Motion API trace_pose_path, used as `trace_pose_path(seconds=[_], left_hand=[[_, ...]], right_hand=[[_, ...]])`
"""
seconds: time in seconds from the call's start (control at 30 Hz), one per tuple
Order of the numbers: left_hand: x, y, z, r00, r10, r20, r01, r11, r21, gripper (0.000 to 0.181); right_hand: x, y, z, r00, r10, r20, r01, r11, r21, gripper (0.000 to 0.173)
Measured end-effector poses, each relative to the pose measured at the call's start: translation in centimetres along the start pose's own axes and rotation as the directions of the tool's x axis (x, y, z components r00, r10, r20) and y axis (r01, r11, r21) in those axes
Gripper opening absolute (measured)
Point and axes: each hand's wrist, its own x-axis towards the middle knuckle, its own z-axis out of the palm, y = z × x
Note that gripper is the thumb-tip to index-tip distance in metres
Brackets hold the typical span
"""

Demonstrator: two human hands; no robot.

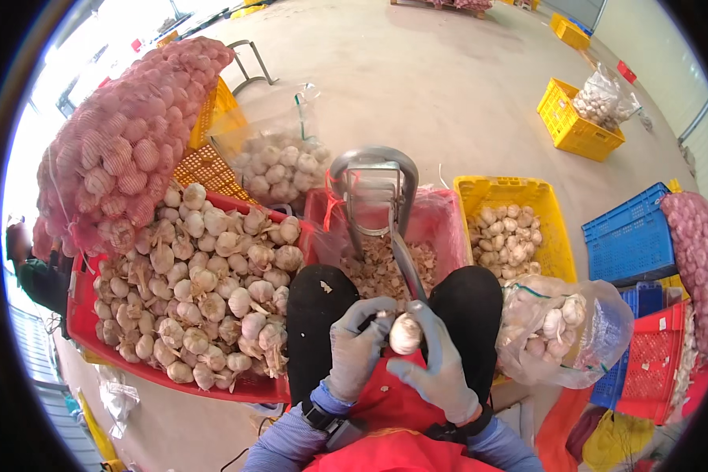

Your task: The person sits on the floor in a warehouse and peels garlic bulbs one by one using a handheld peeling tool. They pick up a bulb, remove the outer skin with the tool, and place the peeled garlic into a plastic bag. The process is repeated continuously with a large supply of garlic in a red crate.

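Observation:
A whitish garlic bulb (405,334) is between my gloved hands, above my lap. My left hand (354,348) pinches it at its left side with thumb and fingertips. Curved around its right side is my right hand (439,360), index finger against the bulb and thumb spread below it; whether that hand also grips is unclear. Just beyond, a metal lever tool (407,265) on a curved tube frame (374,154) rises over a pink-red bin (451,218) with papery garlic skins (377,274). At my left, a red crate (135,363) is heaped with untrimmed garlic bulbs (200,277).
A pink mesh sack of garlic (124,141) leans over the red crate. A yellow crate (548,236) and a clear garlic bag (602,330) stand at my right. Behind the bin sits another bag (283,165). Blue crates (628,236) are farther right. A person (41,277) shows at far left.

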Motion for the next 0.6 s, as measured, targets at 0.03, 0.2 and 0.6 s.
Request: trace_pose_path(seconds=[0.03, 0.2, 0.6], left_hand=[[-0.2, 0.1, 0.0, 0.999, -0.033, 0.019, 0.034, 0.999, -0.04, 0.017], [0.1, 0.7, -0.7, 0.999, -0.05, 0.003, 0.05, 0.999, 0.007, 0.028], [-0.6, 1.6, -0.7, 0.896, -0.301, 0.327, 0.386, 0.892, -0.237, 0.018]], right_hand=[[-0.1, -0.1, -0.2, 0.999, 0.048, -0.01, -0.048, 0.999, 0.019, 0.084], [0.3, -0.1, -1.6, 0.999, -0.053, -0.002, 0.05, 0.943, -0.33, 0.082], [-0.8, 1.4, -2.4, 1.0, 0.018, -0.021, -0.019, 1.0, -0.023, 0.081]])
